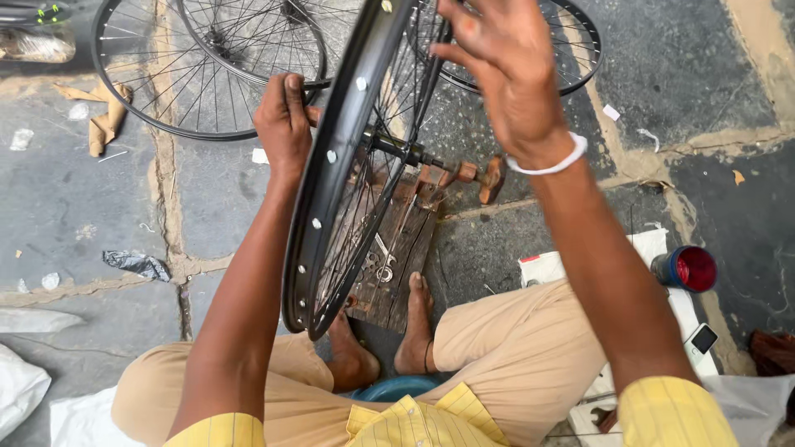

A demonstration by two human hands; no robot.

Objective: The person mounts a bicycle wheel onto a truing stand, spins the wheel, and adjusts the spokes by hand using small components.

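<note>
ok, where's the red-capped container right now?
Head view, right side: the red-capped container lies on the stone floor, beside the white sheet near the person's right knee, above the small phone.

Ahead: spare wheels [207, 66] lie flat on the stone floor [66, 207], blocking reach.
Centre: upright black rim [331, 165] and wooden stand [397, 248] between the arms.
Left: floor open, scattered litter only.
Right: red-lidded tin [686, 269] near the knee.
</note>
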